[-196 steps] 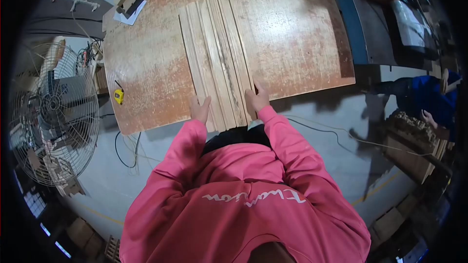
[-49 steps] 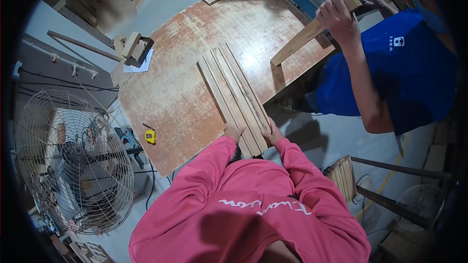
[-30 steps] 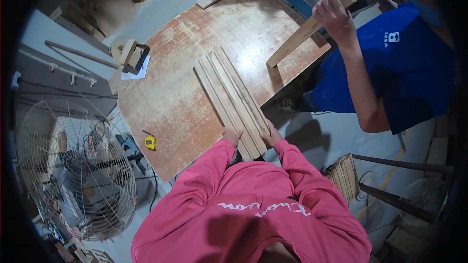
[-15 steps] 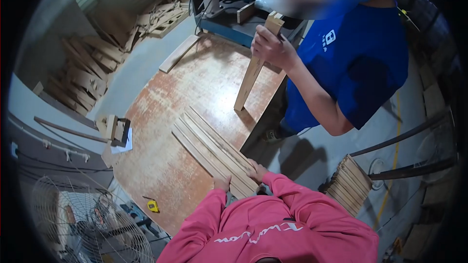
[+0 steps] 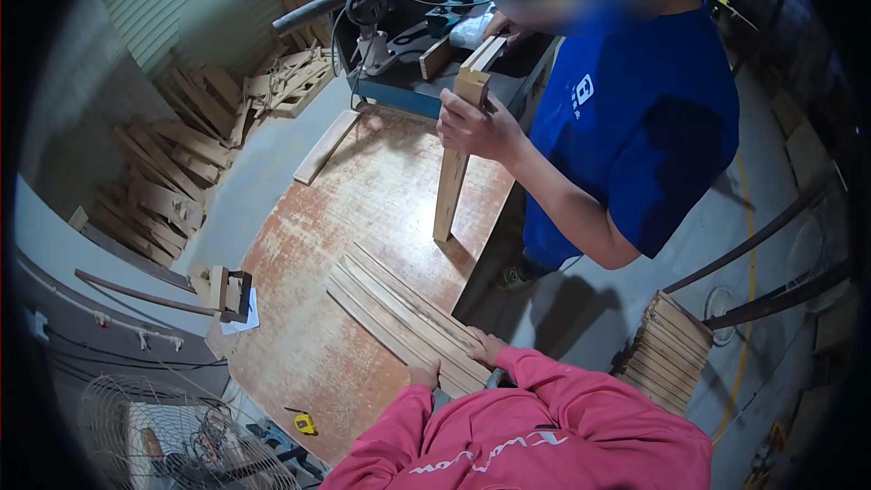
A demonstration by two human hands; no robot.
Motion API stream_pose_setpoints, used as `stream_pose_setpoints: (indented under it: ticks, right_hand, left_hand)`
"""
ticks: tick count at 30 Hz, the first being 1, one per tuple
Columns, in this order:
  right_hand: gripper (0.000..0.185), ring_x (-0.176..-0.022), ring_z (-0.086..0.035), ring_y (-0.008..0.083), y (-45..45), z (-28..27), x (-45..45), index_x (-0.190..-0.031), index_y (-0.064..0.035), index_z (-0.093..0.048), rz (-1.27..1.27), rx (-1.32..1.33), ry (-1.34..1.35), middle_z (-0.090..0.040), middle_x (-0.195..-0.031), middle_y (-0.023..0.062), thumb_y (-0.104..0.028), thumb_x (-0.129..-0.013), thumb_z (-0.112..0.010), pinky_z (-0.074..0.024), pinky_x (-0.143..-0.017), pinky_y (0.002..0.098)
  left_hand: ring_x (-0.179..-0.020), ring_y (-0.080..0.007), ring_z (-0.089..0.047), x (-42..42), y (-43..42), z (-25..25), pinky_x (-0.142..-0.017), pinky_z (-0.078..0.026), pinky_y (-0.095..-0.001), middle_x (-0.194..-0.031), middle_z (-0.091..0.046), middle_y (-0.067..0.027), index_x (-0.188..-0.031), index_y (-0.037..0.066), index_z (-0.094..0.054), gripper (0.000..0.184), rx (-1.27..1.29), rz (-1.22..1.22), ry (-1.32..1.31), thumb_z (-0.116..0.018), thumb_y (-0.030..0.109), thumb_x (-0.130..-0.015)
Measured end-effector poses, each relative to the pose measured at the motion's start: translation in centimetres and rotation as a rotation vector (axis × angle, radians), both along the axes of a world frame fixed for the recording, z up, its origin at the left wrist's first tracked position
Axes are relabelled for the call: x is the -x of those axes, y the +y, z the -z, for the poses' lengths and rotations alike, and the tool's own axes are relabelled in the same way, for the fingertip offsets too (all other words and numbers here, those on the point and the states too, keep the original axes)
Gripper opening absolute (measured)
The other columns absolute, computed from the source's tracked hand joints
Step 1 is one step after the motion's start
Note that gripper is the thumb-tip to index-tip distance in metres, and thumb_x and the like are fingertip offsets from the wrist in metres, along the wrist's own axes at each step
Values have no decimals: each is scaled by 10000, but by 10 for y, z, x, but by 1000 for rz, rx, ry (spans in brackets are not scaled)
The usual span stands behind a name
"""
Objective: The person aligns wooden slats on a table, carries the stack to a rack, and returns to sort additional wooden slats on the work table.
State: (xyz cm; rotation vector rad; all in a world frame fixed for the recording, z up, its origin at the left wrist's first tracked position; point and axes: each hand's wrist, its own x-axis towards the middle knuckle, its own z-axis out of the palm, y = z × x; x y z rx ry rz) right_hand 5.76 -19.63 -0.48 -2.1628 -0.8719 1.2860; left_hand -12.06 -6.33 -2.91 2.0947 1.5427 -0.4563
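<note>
A row of long, slightly curved wooden strips (image 5: 399,313) lies side by side on the worn worktable (image 5: 299,245). My left hand (image 5: 424,375) presses on the left edge of the strips near their close end, its thumb on top. On the opposite edge, my right hand (image 5: 488,347) is wrapped round the outer strip. The close ends of the strips are partly hidden by my pink sleeves and body. Across the table, a person in a blue shirt grips an upright wooden piece (image 5: 451,191) whose lower end touches the tabletop; their other hand is at a notched strip (image 5: 484,54).
A yellow tape measure (image 5: 305,424) and a wooden block assembly (image 5: 220,290) lie along the left side. A board (image 5: 327,147) rests at the far edge. Stacked strips (image 5: 667,354) stand at right; a wire-cage fan (image 5: 145,436) is lower left.
The view has shifted, so the table sits lower. The person opposite has brought a second hand to a notched strip by the upright piece. My hands stay on the strips.
</note>
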Motion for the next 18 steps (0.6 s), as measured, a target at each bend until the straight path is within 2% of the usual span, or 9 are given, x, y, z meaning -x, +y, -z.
stream_pose_setpoints:
  ticks: [3, 7, 12, 18]
  right_hand:
    - [728, -895, -537, 392, -1, 1, 1, -1376, -254, -175, 11, -24, -5, -503, -1060, 233, -364, -780, -579, -422, -785, 408]
    - [730, -907, -536, 395, 0, 1, 0, -1376, -246, -171, -5, -16, -3, -501, -1075, 234, -372, -782, -576, -421, -792, 408]
    - [731, -922, -534, 397, -1, 10, 0, -1376, -245, -168, -6, -31, -4, -500, -1089, 237, -371, -783, -576, -419, -800, 407]
    - [735, -932, -532, 397, 0, 15, -2, -1376, -246, -168, -15, -38, -10, -501, -1093, 240, -372, -780, -580, -418, -804, 408]
  left_hand:
    - [-1019, -436, -498, -2, 2, -10, -922, -349, -424, -1095, -505, -325, -1084, -156, -488, 921, -6, 55, 59, -312, 694, -779]
    - [-1087, -441, -445, -2, 5, -8, -966, -310, -402, -1140, -449, -358, -1160, -218, -333, 935, 157, -11, 46, -390, 638, -787]
    - [-1079, -439, -453, 0, 7, 9, -960, -319, -411, -1137, -456, -349, -1155, -209, -350, 925, 110, 20, 71, -412, 634, -779]
    - [-1071, -438, -462, -3, 2, 0, -951, -332, -414, -1134, -461, -344, -1165, -202, -342, 924, 75, -29, 33, -448, 626, -768]
